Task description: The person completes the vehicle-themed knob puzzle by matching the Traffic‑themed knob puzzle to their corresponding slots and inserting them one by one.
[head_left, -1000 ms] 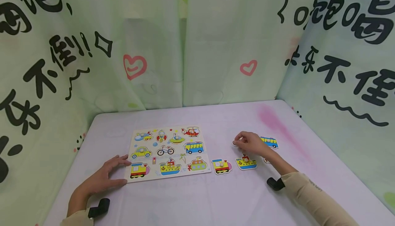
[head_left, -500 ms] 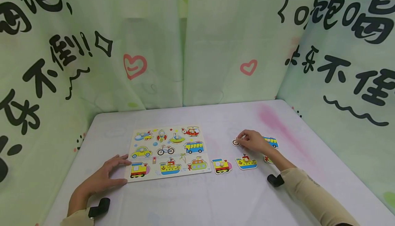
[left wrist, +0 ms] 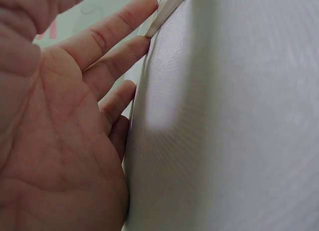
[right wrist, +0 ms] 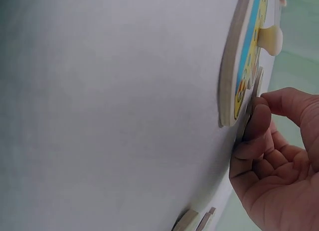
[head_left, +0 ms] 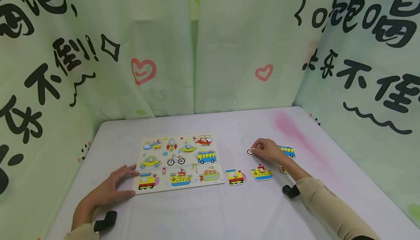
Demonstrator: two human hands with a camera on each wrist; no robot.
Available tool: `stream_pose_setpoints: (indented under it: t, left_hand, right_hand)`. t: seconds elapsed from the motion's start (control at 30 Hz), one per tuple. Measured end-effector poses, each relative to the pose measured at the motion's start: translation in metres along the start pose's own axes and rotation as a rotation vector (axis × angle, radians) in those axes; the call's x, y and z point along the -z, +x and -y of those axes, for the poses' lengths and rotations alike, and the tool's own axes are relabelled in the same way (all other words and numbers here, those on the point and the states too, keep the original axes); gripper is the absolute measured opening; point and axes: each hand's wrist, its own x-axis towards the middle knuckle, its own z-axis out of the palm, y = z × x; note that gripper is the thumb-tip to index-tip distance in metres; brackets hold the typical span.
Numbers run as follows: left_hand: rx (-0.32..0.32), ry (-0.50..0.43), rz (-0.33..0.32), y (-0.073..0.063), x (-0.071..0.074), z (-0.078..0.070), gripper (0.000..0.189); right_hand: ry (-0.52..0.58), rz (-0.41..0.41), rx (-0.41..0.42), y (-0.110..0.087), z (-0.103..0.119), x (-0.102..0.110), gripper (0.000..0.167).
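Against the spread thumb and fingers of the left hand point(head_left: 107, 189) lies a white rectangular board point(head_left: 189, 161) showing colourful vehicles. The right hand point(head_left: 268, 150) pinches a flat white-edged piece with a wheel picture point(head_left: 250, 152), contact partly hidden. Just on that hand's near side: a knobbed yellow-and-blue wooden ship piece point(head_left: 261, 175).

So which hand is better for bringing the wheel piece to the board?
Probably the right hand: it seems to pinch the wheel piece. The left hand touches the left edge of the board, across from that piece, so it looks better for steadying.
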Motion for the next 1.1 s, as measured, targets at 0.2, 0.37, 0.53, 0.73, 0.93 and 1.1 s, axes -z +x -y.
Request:
stream_pose_setpoints:
  t: [0.2, 0.37, 0.53, 0.73, 0.93, 1.1]
  left_hand:
    - [-0.003, 0.001, -0.007, 0.000, -0.001, 0.001, 0.057]
    - [-0.007, 0.001, -0.005, 0.001, 0.000, 0.003, 0.056]
    - [-0.012, 0.000, -0.006, 0.000, 0.000, 0.002, 0.056]
    - [-0.024, -0.005, -0.015, 0.000, -0.002, 0.001, 0.055]
    - [-0.017, 0.004, -0.017, 0.001, -0.002, 0.001, 0.056]
    - [-0.013, 0.007, -0.009, 0.001, -0.001, 0.001, 0.056]
  right_hand:
    - [0.003, -0.010, -0.007, 0.000, 0.001, -0.001, 0.018]
    - [0.005, -0.008, -0.009, 0.001, 0.004, -0.002, 0.018]
    - [0.026, -0.009, -0.007, 0.000, 0.006, -0.003, 0.019]
    - [0.068, -0.026, -0.008, -0.004, 0.010, -0.003, 0.020]
    - [0.121, -0.020, -0.013, -0.005, 0.019, -0.004, 0.021]
    - [0.180, -0.013, 0.004, -0.008, 0.028, -0.006, 0.021]
